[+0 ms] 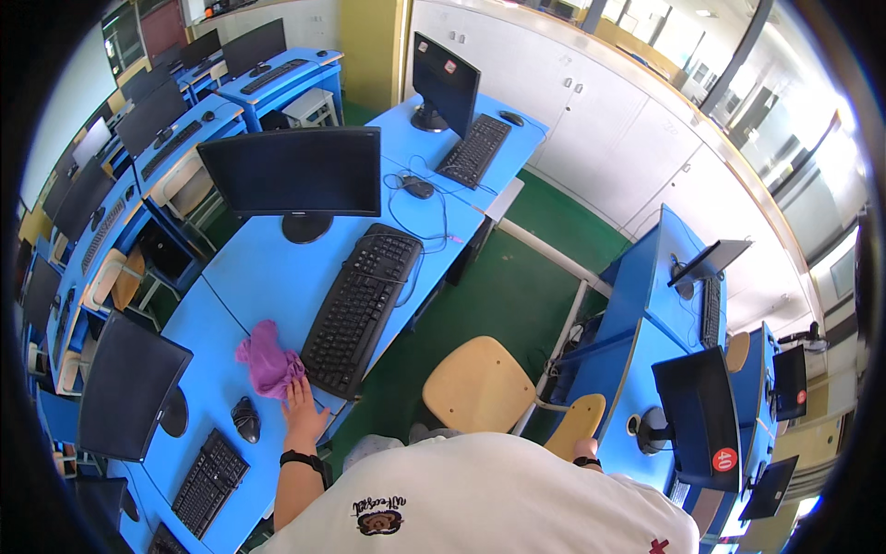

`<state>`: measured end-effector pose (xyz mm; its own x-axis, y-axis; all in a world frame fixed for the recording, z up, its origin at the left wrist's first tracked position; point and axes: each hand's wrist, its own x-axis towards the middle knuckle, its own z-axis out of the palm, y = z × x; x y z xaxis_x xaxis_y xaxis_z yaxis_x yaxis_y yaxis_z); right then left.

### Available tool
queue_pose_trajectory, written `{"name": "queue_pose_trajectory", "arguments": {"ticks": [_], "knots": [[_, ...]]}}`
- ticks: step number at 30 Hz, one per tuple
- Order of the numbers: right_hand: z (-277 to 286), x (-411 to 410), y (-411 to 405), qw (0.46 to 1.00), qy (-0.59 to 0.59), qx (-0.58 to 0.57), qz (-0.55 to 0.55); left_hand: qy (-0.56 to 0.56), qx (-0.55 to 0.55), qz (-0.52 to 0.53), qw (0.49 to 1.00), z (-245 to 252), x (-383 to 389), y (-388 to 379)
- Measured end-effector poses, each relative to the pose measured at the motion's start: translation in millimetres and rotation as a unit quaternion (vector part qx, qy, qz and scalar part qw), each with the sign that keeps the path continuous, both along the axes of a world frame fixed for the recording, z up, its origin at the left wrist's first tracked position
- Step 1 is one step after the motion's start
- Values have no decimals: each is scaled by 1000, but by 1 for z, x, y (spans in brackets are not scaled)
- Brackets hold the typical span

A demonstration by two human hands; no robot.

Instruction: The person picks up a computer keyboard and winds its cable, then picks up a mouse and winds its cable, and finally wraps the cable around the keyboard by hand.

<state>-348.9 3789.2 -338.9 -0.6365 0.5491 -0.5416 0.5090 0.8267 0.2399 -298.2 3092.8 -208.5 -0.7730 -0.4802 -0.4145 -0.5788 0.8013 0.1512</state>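
Note:
My left hand (304, 410) rests on the blue desk (266, 266), fingers extended and thumb spread, its fingertips touching the near edge of a crumpled purple cloth (271, 363). Right beside the cloth lies a black keyboard (363, 305) with its cable looped over it. A black mouse (246, 420) wrapped in its cord sits left of this hand. Low on the right, my right hand (586, 450) is closed at the edge of a wooden chair's backrest (580, 422); its fingers are mostly hidden. The chair's seat (477, 384) stands in front of me.
Behind the keyboard stands a monitor (297, 173); another monitor (131, 388) is at the left. A mouse (417, 187) with loose cable lies farther along. More blue desks with monitors (695, 415) line the right, past a floor pipe (554, 353). White cabinets (526, 90) run along the wall.

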Motion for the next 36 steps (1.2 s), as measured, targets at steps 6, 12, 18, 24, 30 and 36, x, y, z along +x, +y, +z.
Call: {"name": "queue_pose_trajectory", "arguments": {"ticks": [6,12,18,24,30,36], "knots": [[67,-40,-113,926,374,51,22,23,20,-1,1000,-2,8,-6],[150,-104,-270,843,338,-216,359,79,69,-10,994,-1,14,-13],[236,-125,-425,765,5,-529,368,86,61,-62,992,-6,19,-33],[386,-131,-538,465,-242,-781,341,72,-2,-148,986,-10,29,-30],[395,-155,-562,559,41,-763,322,106,-18,-141,984,-23,23,-30],[376,-142,-567,560,-117,-731,372,120,-4,-148,982,-15,31,-38]]}}
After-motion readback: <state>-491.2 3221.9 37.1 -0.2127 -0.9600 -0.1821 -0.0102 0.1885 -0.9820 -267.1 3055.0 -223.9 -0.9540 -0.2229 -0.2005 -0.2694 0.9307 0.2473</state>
